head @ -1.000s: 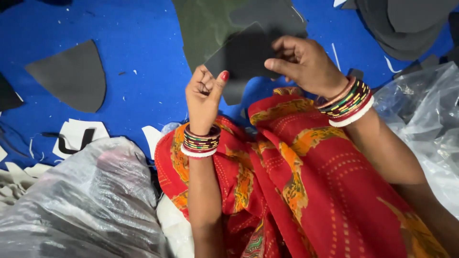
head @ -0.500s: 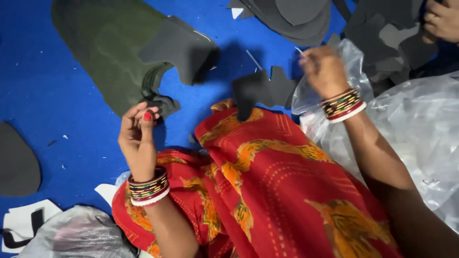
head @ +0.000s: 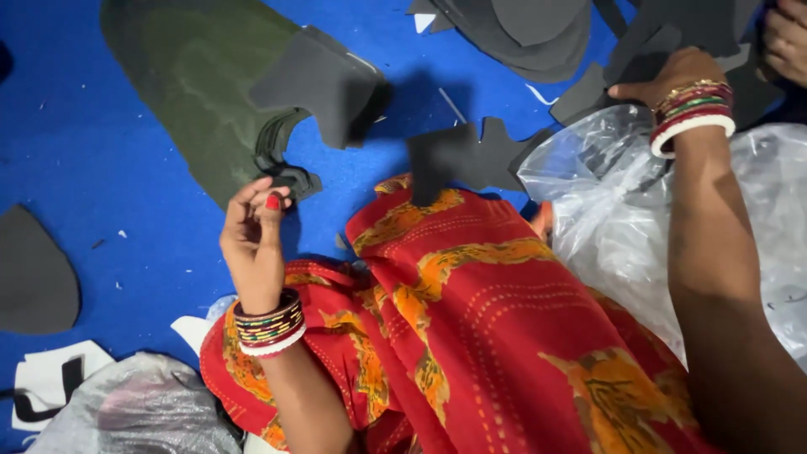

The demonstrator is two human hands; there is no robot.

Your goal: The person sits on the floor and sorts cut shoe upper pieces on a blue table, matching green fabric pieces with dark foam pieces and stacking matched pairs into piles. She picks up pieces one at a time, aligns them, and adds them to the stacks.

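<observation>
Grey foam pieces lie scattered on the blue floor from 11 to 2 o'clock of your lap. Your right hand reaches to 1 o'clock and rests on the dark cut-outs just above the clear plastic bag; its fingers curl down onto them, but you cannot tell whether that grip closes on a piece or only touches it. Your left hand is raised at 9 o'clock with thumb and fingertips pressed together, pinching at most something too small to make out. Just beyond it, at 10 o'clock, a notched grey foam shape overlaps a large olive-green sheet, with a small curled offcut near your fingertips. Another rounded grey piece sits at the far 9 o'clock edge. A second crumpled plastic bag lies at 7 o'clock, beside white paper scraps. Red and orange patterned cloth covers your lap.
</observation>
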